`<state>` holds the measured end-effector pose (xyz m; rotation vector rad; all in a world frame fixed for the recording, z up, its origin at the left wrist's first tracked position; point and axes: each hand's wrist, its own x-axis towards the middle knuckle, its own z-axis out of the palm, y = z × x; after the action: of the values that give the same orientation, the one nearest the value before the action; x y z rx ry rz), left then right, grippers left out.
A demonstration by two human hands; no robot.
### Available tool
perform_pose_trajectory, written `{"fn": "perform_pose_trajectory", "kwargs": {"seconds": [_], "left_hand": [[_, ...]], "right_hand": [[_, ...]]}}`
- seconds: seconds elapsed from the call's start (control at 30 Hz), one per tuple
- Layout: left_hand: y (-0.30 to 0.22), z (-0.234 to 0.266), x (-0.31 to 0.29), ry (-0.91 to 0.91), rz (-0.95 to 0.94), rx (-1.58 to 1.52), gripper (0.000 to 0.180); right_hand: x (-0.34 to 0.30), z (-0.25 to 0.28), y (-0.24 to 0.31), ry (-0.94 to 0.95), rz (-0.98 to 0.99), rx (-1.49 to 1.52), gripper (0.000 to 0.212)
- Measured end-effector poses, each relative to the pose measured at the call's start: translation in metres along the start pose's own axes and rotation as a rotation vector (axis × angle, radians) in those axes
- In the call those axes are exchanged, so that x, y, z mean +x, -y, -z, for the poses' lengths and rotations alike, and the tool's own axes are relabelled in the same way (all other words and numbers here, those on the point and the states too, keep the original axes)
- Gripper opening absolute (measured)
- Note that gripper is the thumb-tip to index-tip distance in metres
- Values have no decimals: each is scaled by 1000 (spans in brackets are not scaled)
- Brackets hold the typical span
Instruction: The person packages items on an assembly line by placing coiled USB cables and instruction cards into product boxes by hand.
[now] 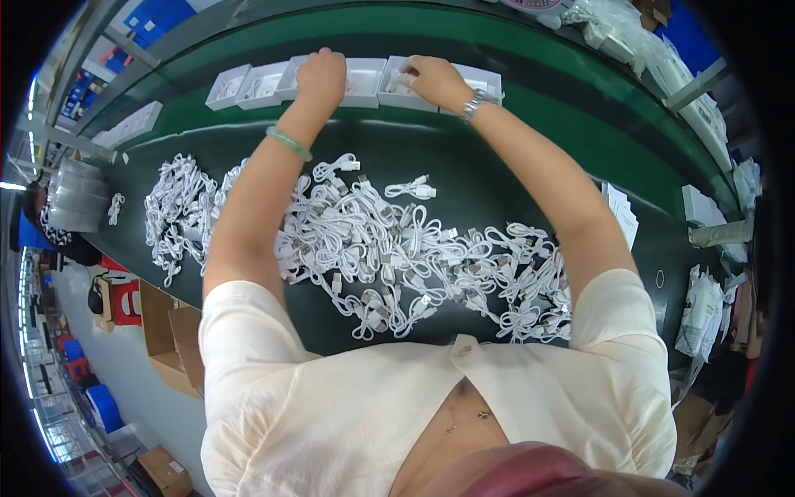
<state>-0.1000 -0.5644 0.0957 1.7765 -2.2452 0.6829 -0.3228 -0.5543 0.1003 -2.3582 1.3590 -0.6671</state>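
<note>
Both my arms reach across the dark table to a row of small open white boxes (361, 88) on the green belt (546, 137). Over one box at the middle of the row, my left hand (321, 76) is closed; whatever it may hold is hidden. My right hand (439, 81) dips into a box farther right, fingers bent together at its left side around something pale that I cannot make out. Between my forearms lies a wide heap of coiled white USB cables (356, 224). One coiled cable (411, 189) rests apart, just beyond the heap.
A second cable pile (178, 207) lies at the left, near a stack of clear plastic (76, 195). More white boxes (130, 124) stand at the far left. White papers (619, 214) lie beside my right arm. An open carton (170, 335) stands below the table's left edge.
</note>
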Motion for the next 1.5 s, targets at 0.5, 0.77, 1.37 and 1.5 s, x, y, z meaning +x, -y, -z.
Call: {"fn": "perform_pose_trajectory", "kwargs": {"seconds": [0.5,0.77,1.37,1.5], "left_hand": [[-28,82,-56,683,-107,-894,26],[-121,51,46,243,2,-558,29],[-109,8,44,271,-193,-114,29],[-142,39,39,239,-82,6,24]], "right_hand": [[-133,43,28,417,85,152,15],[-176,51,15,280,41,-32,17],[-292,216,-89,-267,-278,254,25],[-361,231,-101,-334,-428,272,23]]}}
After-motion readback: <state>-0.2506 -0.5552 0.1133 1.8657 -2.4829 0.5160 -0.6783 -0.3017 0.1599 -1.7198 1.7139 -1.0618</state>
